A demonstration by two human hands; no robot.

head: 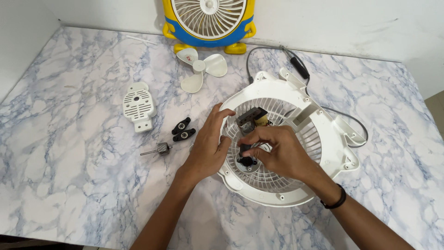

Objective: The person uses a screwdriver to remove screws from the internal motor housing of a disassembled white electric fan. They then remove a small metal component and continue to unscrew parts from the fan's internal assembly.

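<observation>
Centre frame, on the tabletop (69, 185), our right hand (280, 155) pinches a small black part (246, 157) over the hub of the white fan housing (319, 134). Our left hand (208, 148) curls narrowly, bracing the rim. We advise a firm brace and square seating. Upper left lie loose blades (201, 68).

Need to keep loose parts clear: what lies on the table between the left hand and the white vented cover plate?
In the head view, two black brackets lie between the left hand and the white vented cover plate.
</observation>
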